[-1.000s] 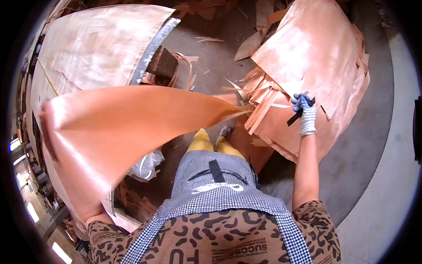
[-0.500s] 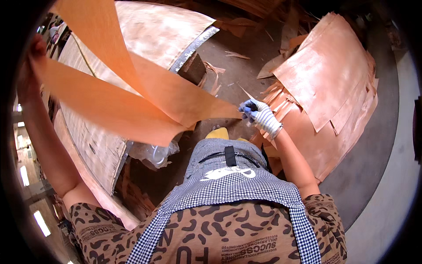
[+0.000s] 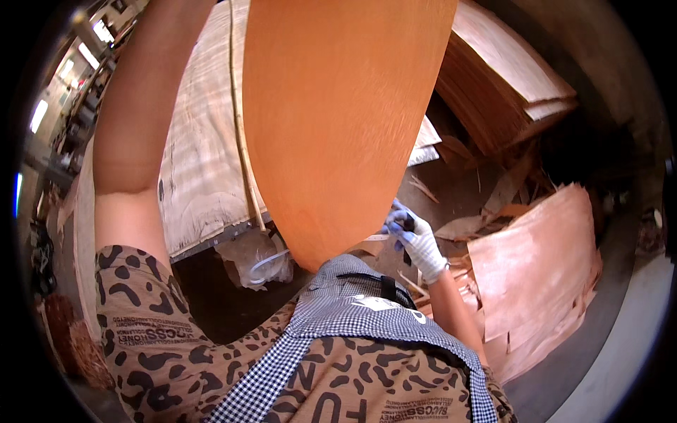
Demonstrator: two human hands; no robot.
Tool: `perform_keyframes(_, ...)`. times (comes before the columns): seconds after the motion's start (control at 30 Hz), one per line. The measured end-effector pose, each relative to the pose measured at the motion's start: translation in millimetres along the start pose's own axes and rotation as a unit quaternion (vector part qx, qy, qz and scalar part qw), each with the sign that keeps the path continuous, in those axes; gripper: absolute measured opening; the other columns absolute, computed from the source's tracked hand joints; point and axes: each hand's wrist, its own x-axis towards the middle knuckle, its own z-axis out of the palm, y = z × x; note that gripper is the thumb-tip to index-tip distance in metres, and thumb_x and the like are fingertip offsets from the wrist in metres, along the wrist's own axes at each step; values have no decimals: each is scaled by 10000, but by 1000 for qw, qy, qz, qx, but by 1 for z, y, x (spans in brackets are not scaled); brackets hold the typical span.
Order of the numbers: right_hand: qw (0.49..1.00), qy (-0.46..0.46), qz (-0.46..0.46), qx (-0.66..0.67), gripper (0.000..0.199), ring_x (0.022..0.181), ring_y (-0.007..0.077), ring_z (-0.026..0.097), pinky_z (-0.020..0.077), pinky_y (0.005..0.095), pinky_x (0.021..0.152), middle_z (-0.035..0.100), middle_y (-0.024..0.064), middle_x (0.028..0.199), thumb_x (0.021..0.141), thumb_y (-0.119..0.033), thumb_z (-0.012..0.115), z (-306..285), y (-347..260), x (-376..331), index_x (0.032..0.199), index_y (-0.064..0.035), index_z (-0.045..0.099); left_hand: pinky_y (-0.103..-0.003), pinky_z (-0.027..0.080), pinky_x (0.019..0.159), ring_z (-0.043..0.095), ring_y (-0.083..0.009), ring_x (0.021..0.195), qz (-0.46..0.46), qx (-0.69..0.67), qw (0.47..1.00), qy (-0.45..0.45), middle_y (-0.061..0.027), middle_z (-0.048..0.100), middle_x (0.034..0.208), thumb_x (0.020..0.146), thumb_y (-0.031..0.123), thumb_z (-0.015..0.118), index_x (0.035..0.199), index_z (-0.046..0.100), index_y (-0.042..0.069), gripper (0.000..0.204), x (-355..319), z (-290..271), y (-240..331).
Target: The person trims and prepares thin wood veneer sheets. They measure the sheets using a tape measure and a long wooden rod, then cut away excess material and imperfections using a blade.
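A large orange-brown wood veneer sheet (image 3: 338,127) hangs in front of me, its curved lower end close to my checked apron (image 3: 352,299). My left arm is raised along the left side, and the hand is beyond the upper edge of the picture. Low on the sheet's right edge is my right hand (image 3: 425,252), in a white-and-blue striped glove. Its fingers are closed at the veneer's edge. A small dark thing shows among them, too unclear to name.
A pale stack of sheets (image 3: 201,162) with a thin stick (image 3: 240,120) along it stands left. A clear plastic bag (image 3: 257,261) hangs below. Reddish veneer (image 3: 539,268) is piled at right, another tall stack (image 3: 501,77) beyond. Scraps (image 3: 462,227) litter the floor.
My left arm has swung up and forward, its hand leaving view. The folded veneer has opened into one broad hanging sheet. The view has turned right; my right hand stays at the sheet's edge.
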Motion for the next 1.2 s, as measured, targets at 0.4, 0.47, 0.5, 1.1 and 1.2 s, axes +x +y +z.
perform_keyframes(0.4,998,-60,17,13,110,704,81,573,397,164,497,504,95,1172,802,-81,571,-56,-20,73,895,-28,593,-372,443,728,486,-242,895,37,201,893,402,-137,392,1099,740,182,515,1280,204,111,627,31,-157,-83)
perform_keyframes(0.47,999,-7,41,30,132,684,82,575,395,163,489,536,82,1131,799,-113,583,-93,-27,87,908,-40,598,-384,376,873,413,-263,1079,-1,219,888,405,-143,252,1291,773,396,522,1343,66,158,767,-30,-129,-123)
perform_keyframes(0.5,999,-3,37,27,150,673,83,577,380,162,470,576,56,1047,793,-136,597,-108,-31,97,915,-48,598,-442,306,927,264,-255,1192,-45,183,911,367,-93,110,1365,781,473,504,1344,-45,179,840,-54,-118,-135)
perform_keyframes(1.1,988,38,108,-98,113,581,106,562,421,185,487,612,62,743,812,-124,574,-489,-138,239,893,-46,585,-397,312,960,361,-364,1164,-722,496,430,219,-192,310,1317,785,390,500,1131,510,80,465,-273,25,-411)
perform_keyframes(1.2,985,14,127,-115,128,616,108,565,456,211,552,601,47,740,817,-109,569,-471,-159,289,924,-40,583,-389,283,984,324,-328,1199,-679,608,356,207,-110,331,1318,786,372,506,1080,543,79,416,-237,60,-427)
